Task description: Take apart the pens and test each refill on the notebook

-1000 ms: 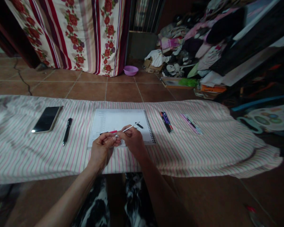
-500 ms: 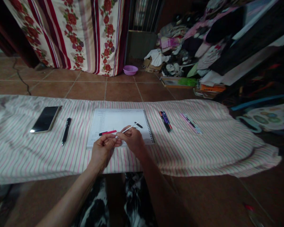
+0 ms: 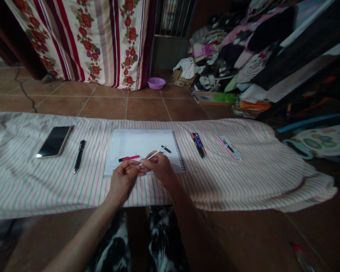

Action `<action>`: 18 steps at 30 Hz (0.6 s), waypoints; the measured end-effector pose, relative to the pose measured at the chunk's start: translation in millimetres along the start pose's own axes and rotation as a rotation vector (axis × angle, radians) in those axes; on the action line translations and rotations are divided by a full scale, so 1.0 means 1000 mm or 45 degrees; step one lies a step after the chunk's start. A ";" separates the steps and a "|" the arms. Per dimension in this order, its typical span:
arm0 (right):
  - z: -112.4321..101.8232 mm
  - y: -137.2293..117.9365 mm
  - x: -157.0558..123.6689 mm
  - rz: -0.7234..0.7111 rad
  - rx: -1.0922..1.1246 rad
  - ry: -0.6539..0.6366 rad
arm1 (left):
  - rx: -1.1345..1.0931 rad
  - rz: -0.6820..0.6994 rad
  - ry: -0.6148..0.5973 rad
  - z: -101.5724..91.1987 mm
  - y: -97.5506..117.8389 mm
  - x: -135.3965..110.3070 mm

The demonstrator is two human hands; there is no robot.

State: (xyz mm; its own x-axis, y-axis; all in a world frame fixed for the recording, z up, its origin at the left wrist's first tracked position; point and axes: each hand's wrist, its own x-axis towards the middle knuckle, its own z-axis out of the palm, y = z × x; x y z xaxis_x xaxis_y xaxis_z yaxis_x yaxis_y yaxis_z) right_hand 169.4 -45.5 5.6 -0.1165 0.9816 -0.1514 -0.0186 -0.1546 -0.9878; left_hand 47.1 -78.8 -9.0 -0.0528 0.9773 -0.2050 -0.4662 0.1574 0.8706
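Note:
My left hand (image 3: 124, 178) and my right hand (image 3: 160, 168) meet over the near edge of a spiral notebook (image 3: 143, 143) lying on a striped cloth (image 3: 243, 177). Together they pinch a thin white pen refill (image 3: 153, 154) that slants up to the right. The left fingertips are closed on its near end and the right fingers are closed around its middle. On the notebook page lie a pink and black pen barrel (image 3: 129, 158) and a small black pen piece (image 3: 166, 149).
A phone (image 3: 54, 141) and a black pen (image 3: 79, 155) lie left of the notebook. Two groups of pens (image 3: 198, 145) (image 3: 229, 147) lie to its right. Beyond the cloth are floor tiles, a purple bowl (image 3: 156, 83), a floral curtain (image 3: 102, 41) and piled clothes (image 3: 235, 53).
The refill has slid down through the right fingers, so less of it sticks out beyond them. Both hands stay in nearly the same place.

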 end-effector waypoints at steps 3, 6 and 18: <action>0.001 0.001 0.001 0.021 0.014 0.028 | 0.003 -0.011 -0.007 0.000 0.000 0.000; 0.001 0.002 0.002 0.016 -0.009 0.031 | -0.025 -0.036 0.019 0.000 0.001 -0.001; 0.001 0.003 0.004 0.035 -0.047 0.063 | -0.059 0.000 0.088 0.001 -0.008 0.004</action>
State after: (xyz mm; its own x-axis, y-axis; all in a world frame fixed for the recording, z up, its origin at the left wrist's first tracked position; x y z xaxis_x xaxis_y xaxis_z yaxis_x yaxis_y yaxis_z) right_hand 168.3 -41.7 2.2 -0.0673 0.9816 -0.1789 0.0208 -0.1779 -0.9838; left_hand 51.1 -76.1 -16.4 -0.1126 0.9650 -0.2368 -0.5063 0.1494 0.8493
